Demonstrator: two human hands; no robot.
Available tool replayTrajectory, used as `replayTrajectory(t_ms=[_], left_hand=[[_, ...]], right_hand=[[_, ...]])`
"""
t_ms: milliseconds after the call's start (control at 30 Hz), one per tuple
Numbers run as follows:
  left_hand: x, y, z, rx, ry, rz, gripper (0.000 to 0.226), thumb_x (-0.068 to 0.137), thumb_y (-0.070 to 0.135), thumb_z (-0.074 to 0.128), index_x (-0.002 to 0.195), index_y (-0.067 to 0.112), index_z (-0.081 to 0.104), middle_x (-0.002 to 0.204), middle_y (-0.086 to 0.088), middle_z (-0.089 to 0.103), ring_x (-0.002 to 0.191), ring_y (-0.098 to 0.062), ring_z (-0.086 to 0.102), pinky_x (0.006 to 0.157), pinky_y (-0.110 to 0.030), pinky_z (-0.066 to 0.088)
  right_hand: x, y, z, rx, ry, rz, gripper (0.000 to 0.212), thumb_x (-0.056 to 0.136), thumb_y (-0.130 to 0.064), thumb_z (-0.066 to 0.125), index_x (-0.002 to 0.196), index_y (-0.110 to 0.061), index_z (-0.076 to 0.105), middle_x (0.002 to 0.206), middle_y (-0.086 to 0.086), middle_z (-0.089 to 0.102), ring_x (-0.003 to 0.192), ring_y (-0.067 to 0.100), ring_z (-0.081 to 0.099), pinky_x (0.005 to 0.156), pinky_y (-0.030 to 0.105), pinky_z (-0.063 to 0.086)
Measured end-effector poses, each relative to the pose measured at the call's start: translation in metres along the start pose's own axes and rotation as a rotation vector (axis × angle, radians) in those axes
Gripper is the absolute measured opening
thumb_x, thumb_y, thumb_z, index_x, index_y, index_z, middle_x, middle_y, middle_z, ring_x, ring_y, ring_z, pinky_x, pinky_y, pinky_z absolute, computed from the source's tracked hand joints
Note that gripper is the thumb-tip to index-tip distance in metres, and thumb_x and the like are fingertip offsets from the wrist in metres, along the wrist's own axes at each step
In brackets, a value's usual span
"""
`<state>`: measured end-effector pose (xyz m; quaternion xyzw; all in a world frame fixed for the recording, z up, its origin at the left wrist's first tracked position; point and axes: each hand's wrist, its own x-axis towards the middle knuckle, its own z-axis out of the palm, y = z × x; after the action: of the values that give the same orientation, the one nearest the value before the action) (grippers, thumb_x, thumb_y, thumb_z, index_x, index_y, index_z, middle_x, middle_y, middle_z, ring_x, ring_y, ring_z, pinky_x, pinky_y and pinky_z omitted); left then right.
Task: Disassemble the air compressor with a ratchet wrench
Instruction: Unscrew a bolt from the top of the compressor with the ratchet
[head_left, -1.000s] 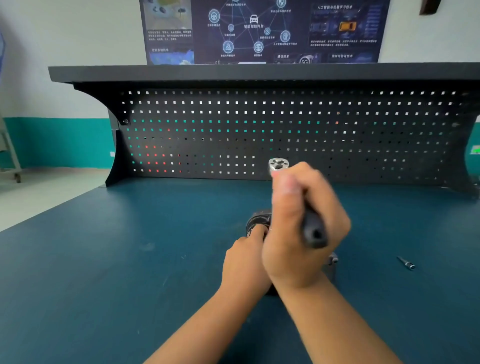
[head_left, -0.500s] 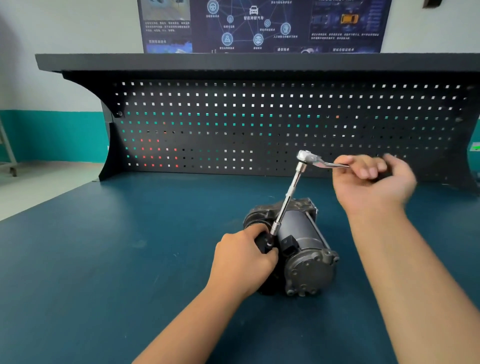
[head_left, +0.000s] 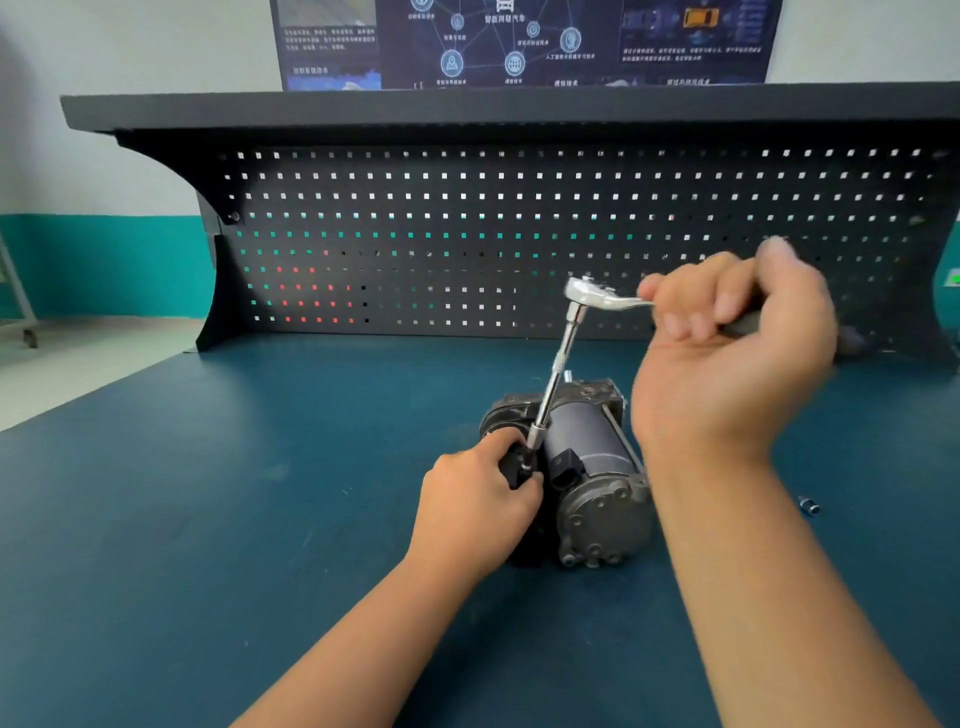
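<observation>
Your right grip (head_left: 727, 353) is curled round the handle of the ratchet wrench (head_left: 589, 293), held up in the air, a bit blurry. From the wrench head the extension bar (head_left: 556, 374) slants down and left to the air compressor (head_left: 592, 467), where your left grip (head_left: 475, 509) is wrapped round the black part at the bar's tip. The compressor lies on its side mid blue tabletop (head_left: 208, 519), end cap facing you. A small metal bit (head_left: 809, 505) sits well off right; the pegboard (head_left: 467, 218) stands behind.

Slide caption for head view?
Right hand grips chrome ratchet wrench, its extension seated on dark grey cylindrical air compressor held by left hand on blue bench.
</observation>
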<state>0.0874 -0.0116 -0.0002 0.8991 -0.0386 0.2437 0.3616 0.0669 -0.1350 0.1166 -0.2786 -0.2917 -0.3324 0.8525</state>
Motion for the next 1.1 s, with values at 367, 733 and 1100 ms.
replayTrajectory(t_ms=[367,733,1100], left_hand=[[0.0,0.001,-0.009,0.004,-0.04,0.006,0.026,0.077,0.039,0.063,0.103,0.037,0.06,0.074,0.01,0.068,0.075,-0.014,0.062,0.07,-0.029,0.051],[0.042,0.031,-0.036,-0.853,-0.522,0.213,0.023,0.095,0.03,0.043,0.093,0.016,0.061,0.07,0.002,0.067,0.065,-0.016,0.065,0.068,-0.024,0.051],[0.041,0.032,-0.022,-0.784,-0.24,0.24,0.03,0.088,0.022,0.05,0.07,0.039,0.068,0.068,0.014,0.062,0.069,-0.003,0.053,0.07,-0.021,0.047]], right_hand=[[0.06,0.023,-0.047,0.614,0.357,0.645,0.045,0.09,-0.013,0.033,0.045,-0.014,0.031,0.039,-0.005,0.023,0.031,0.01,0.023,0.04,0.016,0.035],[0.039,0.009,-0.017,0.356,0.162,0.458,0.038,0.087,-0.018,0.035,0.049,-0.016,0.033,0.041,-0.004,0.024,0.038,0.012,0.023,0.049,0.022,0.04],[-0.022,0.026,0.024,-0.6,-0.406,-0.57,0.026,0.085,-0.018,0.05,0.059,-0.017,0.042,0.054,-0.005,0.034,0.049,0.01,0.031,0.052,0.02,0.03]])
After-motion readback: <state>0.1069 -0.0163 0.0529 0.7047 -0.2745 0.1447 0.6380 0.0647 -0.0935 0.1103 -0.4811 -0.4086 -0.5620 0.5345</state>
